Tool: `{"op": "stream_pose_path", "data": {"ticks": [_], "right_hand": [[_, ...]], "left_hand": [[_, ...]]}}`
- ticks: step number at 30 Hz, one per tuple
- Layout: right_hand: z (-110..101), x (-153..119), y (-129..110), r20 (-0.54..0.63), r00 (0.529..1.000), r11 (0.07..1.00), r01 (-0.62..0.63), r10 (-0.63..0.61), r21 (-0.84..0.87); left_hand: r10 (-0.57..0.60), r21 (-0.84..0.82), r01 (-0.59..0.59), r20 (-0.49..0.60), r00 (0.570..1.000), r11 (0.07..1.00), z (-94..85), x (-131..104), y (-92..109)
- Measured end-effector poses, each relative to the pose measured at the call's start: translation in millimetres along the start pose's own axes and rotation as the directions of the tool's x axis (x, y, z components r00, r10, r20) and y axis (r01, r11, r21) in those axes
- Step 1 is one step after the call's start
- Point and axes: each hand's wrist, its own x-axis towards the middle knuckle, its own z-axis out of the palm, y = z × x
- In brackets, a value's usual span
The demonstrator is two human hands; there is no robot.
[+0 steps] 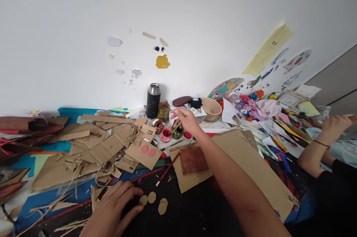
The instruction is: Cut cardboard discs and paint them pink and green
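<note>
My right hand [187, 120] reaches over a row of small paint pots and grips a thin green paintbrush [176, 128]. The brush points down between a pot of pink-red paint [166, 135] and a pot of dark green paint [177, 133]. My left hand [113, 207] lies low on the dark tabletop, thumb and forefinger apart beside a small cardboard disc [143, 200]. Whether they touch it I cannot tell. More discs [152, 197] lie just right of it. A cardboard piece [145, 154] with two pink-painted rounds sits above the left hand.
Cardboard scraps [95, 144] pile up on the left. A red brush [168, 168] rests against a cardboard sheet [231, 148] with a brown-painted patch. By the wall stand a black flask [153, 103] and a beige bowl [211, 109]. Another person's arm [318, 151] is at right.
</note>
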Motion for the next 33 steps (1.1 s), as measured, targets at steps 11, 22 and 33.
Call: {"op": "stream_pose_path", "data": {"ticks": [11,22,33], "right_hand": [[2.3,1.4,2.6,-0.025,0.999,0.997,-0.039,0.041,0.061],[3.5,1.8,6.8,-0.036,0.998,0.996,-0.038,0.041,0.083],[6.3,2.9,8.2,-0.041,0.998,0.994,-0.038,0.042,0.107]], "left_hand": [[0.023,0.036,-0.022,-0.019,1.000,0.999,0.5,0.2,1.1],[-0.005,-0.002,0.005,-0.008,1.000,1.000,0.0,0.6,1.6],[-0.025,-0.008,0.025,0.014,1.000,1.000,-0.2,0.0,1.5]]}}
